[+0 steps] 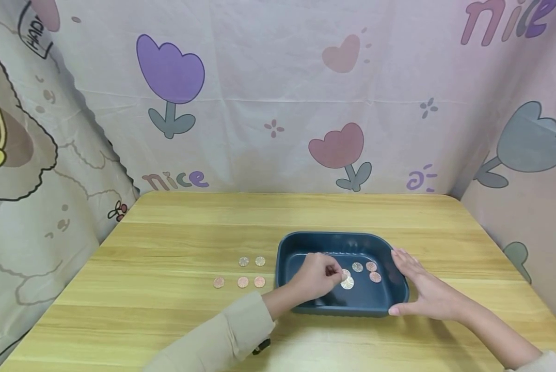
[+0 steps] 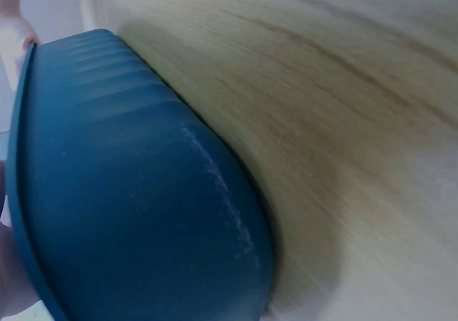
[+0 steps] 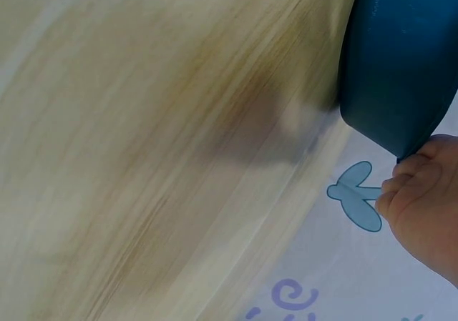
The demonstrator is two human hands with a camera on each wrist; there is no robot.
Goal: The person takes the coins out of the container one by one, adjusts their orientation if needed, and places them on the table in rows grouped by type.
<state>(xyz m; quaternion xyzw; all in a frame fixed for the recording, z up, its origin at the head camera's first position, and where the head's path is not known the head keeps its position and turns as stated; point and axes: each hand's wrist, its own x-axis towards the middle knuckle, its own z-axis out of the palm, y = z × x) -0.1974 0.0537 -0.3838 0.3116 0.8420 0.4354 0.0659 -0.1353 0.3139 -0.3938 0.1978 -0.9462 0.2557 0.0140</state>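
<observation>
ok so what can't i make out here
Head view: markings on the coins, too small.
Head view: whether the left hand pinches a coin; its fingers hide it.
Head view: part of the tray, behind that hand.
Wrist views: the tray's inside, hidden by its wall.
Head view: right sleeve, cut off by bottom edge.

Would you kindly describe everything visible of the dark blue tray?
The tray is dark blue and glossy, plastic-looking, with rounded corners, a thin rim, a ribbed outer side and pale scuffs. It stands upright on the table, open-topped, several coins inside. The right hand touches its right end; the left hand reaches over it.
</observation>
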